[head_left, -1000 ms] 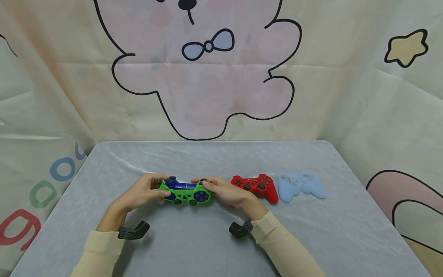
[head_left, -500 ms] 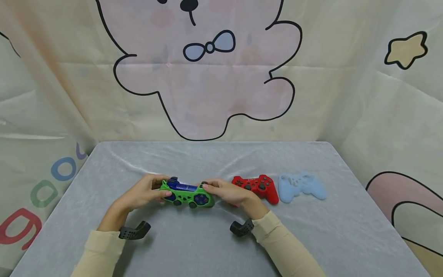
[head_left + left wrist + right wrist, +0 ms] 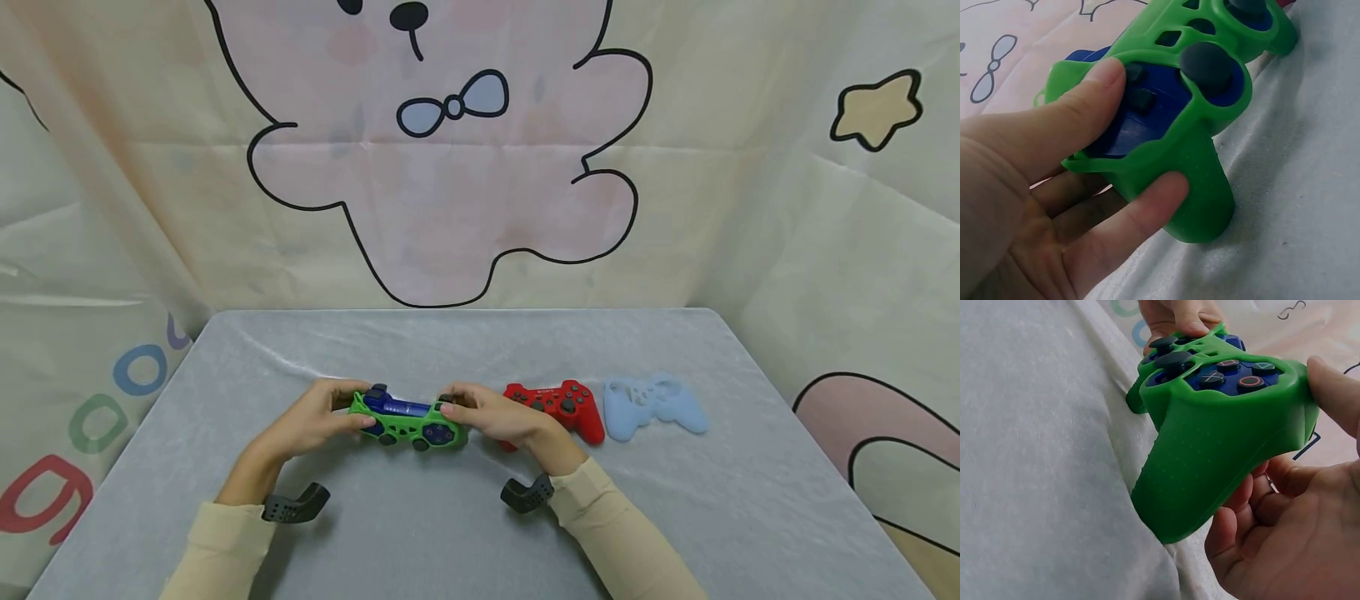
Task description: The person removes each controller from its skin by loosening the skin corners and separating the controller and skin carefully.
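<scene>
A blue game controller [image 3: 437, 434] with a green silicone cover [image 3: 1210, 437] fitted over much of it is held between both hands, low over the table. My left hand [image 3: 315, 421] grips its left end; in the left wrist view the thumb lies beside the direction buttons and the fingers reach underneath. At the opposite end, my right hand [image 3: 498, 412] pinches the cover's upper corner, thumb on top and fingers below. The blue top edge shows bare of green in the head view. Both thumbsticks poke through the cover, and the handles are wrapped in green.
Just right of my right hand lies a red game controller [image 3: 567, 406], partly hidden by that hand. Beyond it a light blue silicone cover [image 3: 655, 406] lies flat. All rest on a grey cloth-covered table [image 3: 420, 533], with a printed curtain [image 3: 465, 192] behind.
The covered controller has shifted slightly right, its right end dipping a little toward me. Both hands keep their hold on it. The red controller and light blue cover stay put.
</scene>
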Available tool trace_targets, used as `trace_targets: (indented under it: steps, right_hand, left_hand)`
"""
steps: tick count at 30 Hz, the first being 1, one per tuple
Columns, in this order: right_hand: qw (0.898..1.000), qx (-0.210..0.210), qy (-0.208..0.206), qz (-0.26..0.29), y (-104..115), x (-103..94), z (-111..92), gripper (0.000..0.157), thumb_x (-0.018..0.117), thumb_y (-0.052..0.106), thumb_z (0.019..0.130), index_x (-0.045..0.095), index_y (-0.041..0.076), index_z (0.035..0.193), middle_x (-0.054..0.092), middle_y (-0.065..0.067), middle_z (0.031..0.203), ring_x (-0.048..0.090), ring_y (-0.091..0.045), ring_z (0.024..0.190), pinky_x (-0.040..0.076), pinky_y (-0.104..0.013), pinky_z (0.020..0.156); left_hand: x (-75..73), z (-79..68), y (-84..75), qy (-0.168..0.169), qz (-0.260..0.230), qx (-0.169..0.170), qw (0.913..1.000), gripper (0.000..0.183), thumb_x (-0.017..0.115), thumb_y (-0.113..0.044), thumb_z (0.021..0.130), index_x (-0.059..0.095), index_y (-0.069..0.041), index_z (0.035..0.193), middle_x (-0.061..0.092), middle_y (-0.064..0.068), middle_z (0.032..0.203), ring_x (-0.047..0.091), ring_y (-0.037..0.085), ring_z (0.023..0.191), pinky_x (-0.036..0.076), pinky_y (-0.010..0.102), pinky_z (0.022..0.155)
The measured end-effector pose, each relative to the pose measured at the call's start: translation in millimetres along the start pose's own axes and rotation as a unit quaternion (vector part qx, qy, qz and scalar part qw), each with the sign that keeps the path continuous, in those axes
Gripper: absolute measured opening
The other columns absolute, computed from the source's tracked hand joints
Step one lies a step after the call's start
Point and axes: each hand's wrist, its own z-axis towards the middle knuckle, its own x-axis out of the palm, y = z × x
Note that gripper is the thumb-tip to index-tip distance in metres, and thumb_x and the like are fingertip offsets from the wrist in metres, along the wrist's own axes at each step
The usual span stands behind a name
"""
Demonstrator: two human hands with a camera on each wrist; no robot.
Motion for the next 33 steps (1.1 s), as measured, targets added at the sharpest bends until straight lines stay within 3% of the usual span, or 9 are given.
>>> trace_targets:
  steps: [4,11,14,21,25,28,33]
  right_hand:
    - [0.999,-0.025,0.023,0.034,-3.2,-1.0,0.0,0.044,0.06,0.046,0.1,0.052,0.006,0.115,0.055,0.003,0.097,0.047,-0.014,0.093,0.039,-0.031,0.087]
    - [0.995,-0.027,0.033,0.088,-5.9,-0.3,0.4,0.037,0.07,0.046,0.094,0.05,0.015,0.1,0.052,0.007,0.089,0.046,-0.012,0.091,0.038,-0.029,0.085]
    - [0.995,-0.023,0.023,0.097,-5.2,0.4,1.4,0.031,0.071,0.039,0.095,0.049,0.017,0.097,0.049,0.007,0.088,0.045,-0.012,0.093,0.036,-0.031,0.087]
    - [0.995,-0.024,-0.005,0.097,-2.0,2.0,3.5,0.016,0.069,0.015,0.097,0.053,0.017,0.094,0.05,0.004,0.107,0.045,-0.013,0.106,0.039,-0.029,0.089]
    - [0.994,-0.032,0.008,0.101,-2.4,0.5,3.5,0.018,0.068,0.011,0.096,0.051,0.014,0.092,0.05,0.006,0.09,0.045,-0.009,0.084,0.039,-0.024,0.072]
    - [0.995,-0.036,0.027,0.086,-2.3,-1.4,2.7,0.019,0.066,0.012,0.098,0.049,0.012,0.091,0.047,0.007,0.077,0.037,-0.007,0.065,0.033,-0.023,0.061]
    - [0.997,-0.031,0.052,0.055,0.1,-3.1,0.7,0.018,0.065,0.014,0.099,0.049,0.012,0.092,0.044,0.008,0.072,0.029,-0.007,0.057,0.031,-0.022,0.057]
  left_hand:
    - [-1.1,0.7,0.8,0.014,-0.004,0.01,0.9998,0.052,0.074,-0.017,0.093,0.058,0.009,0.135,0.068,0.025,0.123,0.066,0.009,0.101,0.062,0.036,0.073]
    - [-1.6,0.4,-0.3,0.025,-0.008,0.009,0.9996,0.051,0.074,-0.015,0.093,0.058,0.009,0.135,0.067,0.026,0.125,0.064,0.003,0.104,0.062,0.033,0.074]
    - [-2.2,0.0,-0.7,0.024,-0.004,0.009,0.9997,0.051,0.074,-0.015,0.092,0.058,0.009,0.135,0.066,0.026,0.126,0.063,0.005,0.106,0.061,0.032,0.074]
    - [-3.2,-1.5,0.1,0.025,-0.002,0.007,0.9997,0.051,0.076,-0.013,0.091,0.059,0.009,0.134,0.067,0.026,0.125,0.063,0.004,0.105,0.061,0.031,0.074]
    - [-3.6,-1.5,0.0,0.029,-0.008,0.005,0.9995,0.053,0.075,-0.013,0.091,0.057,0.01,0.136,0.066,0.027,0.127,0.063,0.001,0.104,0.061,0.03,0.075]
    - [-3.8,-1.5,-0.4,0.034,-0.014,0.005,0.9993,0.054,0.075,-0.012,0.091,0.056,0.011,0.136,0.065,0.028,0.128,0.065,0.002,0.101,0.061,0.031,0.074]
    - [-3.3,-2.2,-0.7,0.046,-0.018,0.01,0.9987,0.05,0.075,-0.009,0.09,0.059,0.01,0.134,0.069,0.026,0.122,0.068,0.007,0.094,0.061,0.033,0.073]
